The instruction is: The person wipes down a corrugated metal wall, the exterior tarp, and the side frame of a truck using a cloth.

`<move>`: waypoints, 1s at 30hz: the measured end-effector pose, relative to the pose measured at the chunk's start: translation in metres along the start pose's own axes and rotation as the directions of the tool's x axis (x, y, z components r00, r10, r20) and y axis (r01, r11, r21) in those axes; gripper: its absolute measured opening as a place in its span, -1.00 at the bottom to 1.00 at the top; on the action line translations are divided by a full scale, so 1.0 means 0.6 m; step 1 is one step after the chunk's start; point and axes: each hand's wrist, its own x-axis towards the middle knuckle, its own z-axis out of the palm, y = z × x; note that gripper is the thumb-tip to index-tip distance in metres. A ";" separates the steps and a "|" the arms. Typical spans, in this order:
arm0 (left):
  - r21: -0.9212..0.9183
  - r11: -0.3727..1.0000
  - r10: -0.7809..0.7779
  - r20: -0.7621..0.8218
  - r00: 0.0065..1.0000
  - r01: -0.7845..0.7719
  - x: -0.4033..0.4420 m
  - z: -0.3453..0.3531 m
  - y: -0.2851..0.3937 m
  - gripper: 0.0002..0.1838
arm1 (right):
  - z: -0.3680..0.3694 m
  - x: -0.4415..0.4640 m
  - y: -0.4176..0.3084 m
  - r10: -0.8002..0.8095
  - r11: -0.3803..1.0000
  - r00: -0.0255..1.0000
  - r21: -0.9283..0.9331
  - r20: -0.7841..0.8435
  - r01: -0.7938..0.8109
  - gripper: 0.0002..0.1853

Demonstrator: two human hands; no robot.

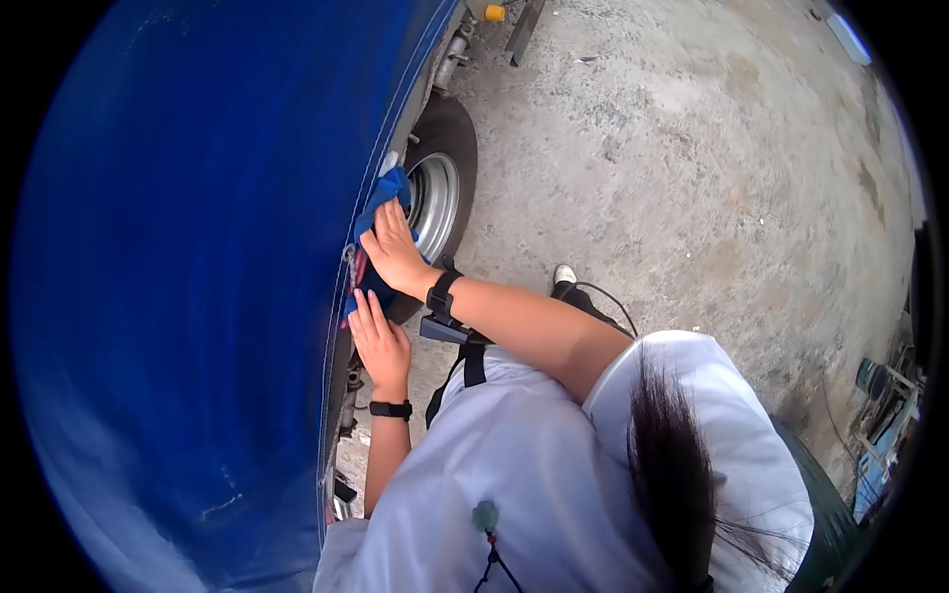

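A large blue tarpaulin (198, 247) with a stitched edge fills the left side. Along that edge my right hand (397, 252) lies on a bunched blue cloth (393, 184), its fingers stretched out and its thumb apart. Below it, my left hand (381, 341) has its fingers extended, with the tips against dark blue and reddish material at the edge. What lies under both palms is hidden. A wheel (435, 193) with a silver rim and black tyre sits just right of my right hand, partly covered by it.
Rough concrete ground (643, 168) spreads to the right. A metal bar (524, 32) and a yellow piece (494, 13) are at the top. A shoe (563, 274) and a black cable show near my body. Frames and other items (885, 420) stand at the far right.
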 end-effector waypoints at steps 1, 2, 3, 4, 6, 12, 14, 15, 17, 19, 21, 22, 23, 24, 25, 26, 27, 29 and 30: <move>0.009 1.000 0.019 -0.017 1.000 -0.018 0.016 -0.003 0.007 -0.30 | -0.003 0.004 -0.001 0.002 0.999 1.000 -0.047 0.013 -0.001 -0.24; -0.009 0.999 0.041 -0.058 0.997 -0.042 0.036 -0.001 0.010 -0.31 | -0.010 0.015 -0.003 -0.014 1.000 1.000 -0.019 -0.002 0.014 -0.24; -0.009 0.999 0.038 -0.071 0.997 -0.038 0.059 -0.002 0.016 -0.31 | -0.018 0.031 0.000 -0.022 1.000 0.999 -0.001 -0.028 0.022 -0.24; -0.009 0.999 0.038 -0.079 0.996 -0.039 0.083 -0.004 0.020 -0.32 | -0.029 0.053 0.005 -0.025 0.999 0.998 0.020 -0.058 0.026 -0.24; 0.002 0.999 0.053 -0.089 0.995 -0.053 0.124 -0.004 0.029 -0.32 | -0.058 0.101 0.013 0.030 0.996 0.996 0.082 -0.088 -0.022 -0.24; 0.054 0.998 0.032 -0.046 0.998 -0.030 0.130 0.002 0.051 -0.29 | -0.115 0.156 0.013 0.029 0.967 0.995 0.255 -0.096 -0.004 -0.27; 0.039 0.999 0.013 -0.048 0.999 -0.011 0.134 -0.001 0.053 -0.29 | -0.111 0.126 0.002 -0.012 0.974 0.999 0.227 -0.039 0.020 -0.26; 0.018 1.000 0.001 -0.065 0.998 0.000 0.138 -0.003 0.053 -0.29 | -0.098 0.108 0.000 -0.028 0.980 1.000 0.195 -0.002 0.028 -0.25; 0.039 0.999 -0.023 -0.055 0.998 0.025 0.144 -0.008 0.056 -0.29 | -0.089 0.105 0.007 -0.005 0.993 0.998 0.117 0.057 -0.001 -0.22; 0.009 0.999 -0.042 -0.044 0.998 0.043 0.151 -0.016 0.061 -0.26 | -0.108 0.148 0.018 -0.008 0.988 0.999 0.156 -0.046 0.015 -0.22; -0.005 0.998 -0.068 -0.038 0.997 0.068 0.148 -0.016 0.067 -0.25 | -0.145 0.205 0.037 0.037 0.970 0.996 0.243 -0.086 -0.015 -0.22; -0.005 0.997 -0.077 -0.047 0.996 0.077 0.148 -0.015 0.071 -0.25 | -0.155 0.220 0.038 0.024 0.973 0.995 0.231 -0.099 -0.001 -0.23; -0.007 0.997 -0.078 -0.057 0.995 0.078 0.153 -0.013 0.074 -0.25 | -0.165 0.230 0.040 0.011 0.976 0.993 0.217 -0.118 0.015 -0.23; 0.007 0.997 -0.082 -0.067 0.994 0.083 0.157 -0.010 0.075 -0.26 | -0.164 0.228 0.038 0.016 0.974 0.994 0.224 -0.110 0.009 -0.23; 0.018 0.996 -0.089 -0.076 0.993 0.090 0.156 -0.006 0.076 -0.27 | -0.157 0.216 0.033 0.022 0.973 0.995 0.229 -0.100 0.001 -0.24; 0.028 0.995 -0.098 -0.088 0.991 0.101 0.155 0.000 0.078 -0.27 | -0.149 0.194 0.034 0.054 0.977 0.998 0.210 -0.043 -0.044 -0.24; 0.025 0.994 -0.101 -0.100 0.990 0.104 0.156 0.007 0.079 -0.26 | -0.139 0.171 0.033 0.035 0.980 0.999 0.195 -0.009 -0.033 -0.24; 0.028 0.993 -0.109 -0.115 0.987 0.113 0.154 0.019 0.078 -0.25 | -0.114 0.115 0.031 0.050 0.982 0.992 0.177 0.112 -0.070 -0.22; 0.026 0.994 -0.098 -0.127 0.987 0.102 0.152 0.028 0.076 -0.25 | -0.103 0.087 0.032 0.030 0.986 0.988 0.158 0.153 -0.054 -0.23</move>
